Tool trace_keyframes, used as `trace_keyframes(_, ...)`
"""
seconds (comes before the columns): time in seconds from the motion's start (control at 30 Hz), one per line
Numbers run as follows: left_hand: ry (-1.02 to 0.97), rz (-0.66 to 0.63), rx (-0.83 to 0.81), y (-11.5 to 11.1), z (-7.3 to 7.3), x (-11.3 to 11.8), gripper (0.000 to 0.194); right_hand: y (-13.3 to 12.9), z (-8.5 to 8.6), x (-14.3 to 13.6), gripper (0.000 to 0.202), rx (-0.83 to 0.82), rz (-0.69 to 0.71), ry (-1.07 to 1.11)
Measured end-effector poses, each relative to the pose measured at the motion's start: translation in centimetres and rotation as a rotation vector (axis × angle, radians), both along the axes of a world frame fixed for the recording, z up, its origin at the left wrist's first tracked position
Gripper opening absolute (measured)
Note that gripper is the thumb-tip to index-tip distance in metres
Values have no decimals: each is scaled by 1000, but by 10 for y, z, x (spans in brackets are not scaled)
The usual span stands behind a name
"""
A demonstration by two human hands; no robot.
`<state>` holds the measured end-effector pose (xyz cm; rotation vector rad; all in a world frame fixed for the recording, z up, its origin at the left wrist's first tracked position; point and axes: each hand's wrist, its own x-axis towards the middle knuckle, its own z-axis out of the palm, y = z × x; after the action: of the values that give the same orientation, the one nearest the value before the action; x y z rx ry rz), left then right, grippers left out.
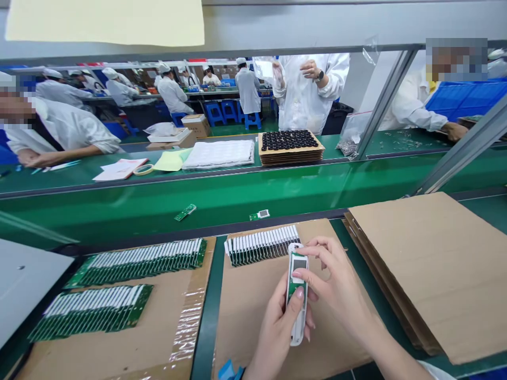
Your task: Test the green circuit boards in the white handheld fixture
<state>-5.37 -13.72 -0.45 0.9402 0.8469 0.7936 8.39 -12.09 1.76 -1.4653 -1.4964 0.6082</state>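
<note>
My left hand [282,311] is closed around a long white plastic housing [299,330], its thumb pressing on the green circuit board [293,285] that lies in it. The board carries a small grey display [300,263]. From the right, my right hand [330,274] has its thumb and fingers closed on the upper part of the board and housing. Both hands are above a cardboard sheet [245,316]. Just beyond them, a row of circuit boards with white parts [263,244] leans along that sheet's far edge.
Two more rows of boards [138,261] [91,311] lie on cardboard at left. Stacked cardboard sheets [431,264] stand at right. Two loose boards [185,212] [260,215] lie on the green conveyor belt [222,195]. Beyond are a tray of black round parts [291,141] and several co-workers.
</note>
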Motion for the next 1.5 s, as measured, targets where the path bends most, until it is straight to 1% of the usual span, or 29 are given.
trace_keyframes(0.07,10,38,-9,-4,2,2,44,-4,-3,0,23,23,22,-20)
trace_keyframes(0.2,-52,114,-37,-11,5,7,38,-12,-1,4,41,-51,167,20)
trace_keyframes(0.3,-59,126,-84,-15,8,9,33,-15,5,8,43,-94,216,36)
trace_keyframes(0.5,-62,166,-142,-22,14,11,35,-17,11,8,42,-104,231,55)
trace_keyframes(0.77,-57,214,-145,-25,16,11,41,-18,12,7,45,-167,253,80)
trace_keyframes(0.93,-48,227,-154,-26,16,10,42,-18,12,6,43,-186,256,96)
trace_keyframes(1.17,-44,180,-153,-25,13,7,41,-18,9,5,44,-195,280,90)
trace_keyframes(1.27,-14,144,-126,-26,6,6,38,-18,5,4,40,-151,222,77)
trace_keyframes(1.33,8,112,-129,-28,-5,6,41,-19,0,5,29,-130,162,94)
trace_keyframes(1.4,33,72,-134,-31,-22,4,55,-19,-9,8,19,-171,127,186)
trace_keyframes(1.47,82,32,-101,-34,-42,-1,76,-20,-22,14,20,-281,109,334)
trace_keyframes(1.5,108,36,-78,-35,-52,-5,84,-20,-31,18,23,-349,105,399)
